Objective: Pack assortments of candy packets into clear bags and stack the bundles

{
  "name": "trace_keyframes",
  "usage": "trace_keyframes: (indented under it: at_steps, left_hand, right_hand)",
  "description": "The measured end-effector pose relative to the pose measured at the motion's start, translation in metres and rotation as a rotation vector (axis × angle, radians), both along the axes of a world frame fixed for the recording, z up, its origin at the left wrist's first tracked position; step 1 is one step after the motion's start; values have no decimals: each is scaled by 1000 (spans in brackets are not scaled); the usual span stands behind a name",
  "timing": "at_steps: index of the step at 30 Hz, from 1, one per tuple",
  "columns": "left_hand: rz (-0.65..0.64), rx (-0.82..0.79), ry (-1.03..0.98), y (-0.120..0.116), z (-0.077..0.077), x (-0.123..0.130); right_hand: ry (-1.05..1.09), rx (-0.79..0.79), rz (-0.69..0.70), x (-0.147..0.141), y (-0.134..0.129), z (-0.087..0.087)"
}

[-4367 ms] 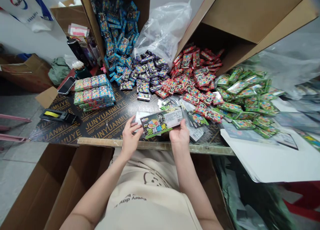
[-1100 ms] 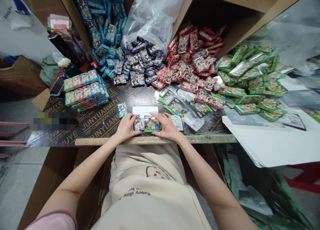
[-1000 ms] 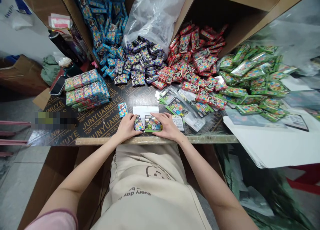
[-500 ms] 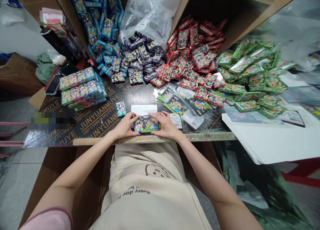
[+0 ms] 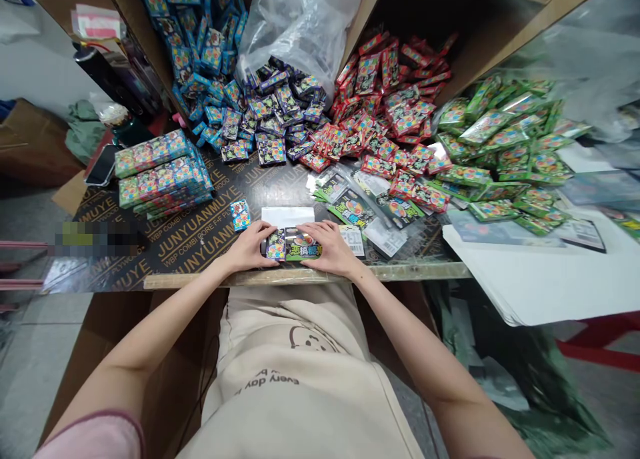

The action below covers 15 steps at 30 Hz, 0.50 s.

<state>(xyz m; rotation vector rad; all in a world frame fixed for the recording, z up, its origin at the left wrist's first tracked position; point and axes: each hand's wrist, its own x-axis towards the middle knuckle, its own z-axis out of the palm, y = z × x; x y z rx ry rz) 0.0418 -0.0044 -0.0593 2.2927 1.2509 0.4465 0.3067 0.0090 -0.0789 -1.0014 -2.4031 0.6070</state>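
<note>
Near the front edge of the table (image 5: 187, 244), the left hand (image 5: 250, 247) pinches a small box (image 5: 277, 246) at the left end of the black-green packet (image 5: 303, 248), which the right hand (image 5: 331, 248) grips, seemingly keeping both aligned.

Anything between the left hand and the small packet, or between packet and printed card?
Nothing visible: the left hand is on the small packet, right beside the printed card. The loose blue packet lies beyond the left hand.

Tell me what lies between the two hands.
In the head view, a small packet beside the left hand, then a dark printed wrapper under the right hand. Whether the packet sits inside is unclear.
</note>
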Motion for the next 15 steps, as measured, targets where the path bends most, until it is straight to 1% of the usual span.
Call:
trace_keyframes:
  at_steps: [1, 3, 6, 8, 13, 15]
  left_hand:
    - [16, 0, -4, -2, 0, 0]
    - [103, 18, -12, -5, -2, 2]
    - [234, 48, -19, -8, -6, 4]
    - [262, 55, -13, -8, -8, 5]
    - [310, 96, -3, -8, -8, 7]
    - [313, 113, 9, -9, -7, 7]
  right_hand:
    - [-3, 0, -17, 0, 0, 0]
    - [-13, 1, -39, 0, 0, 0]
    - [-22, 0, -21, 0, 1, -2]
    - [-22, -2, -6, 0, 1, -3]
    - [-21, 4, -19, 0, 1, -2]
    - [-22, 7, -21, 0, 1, -1]
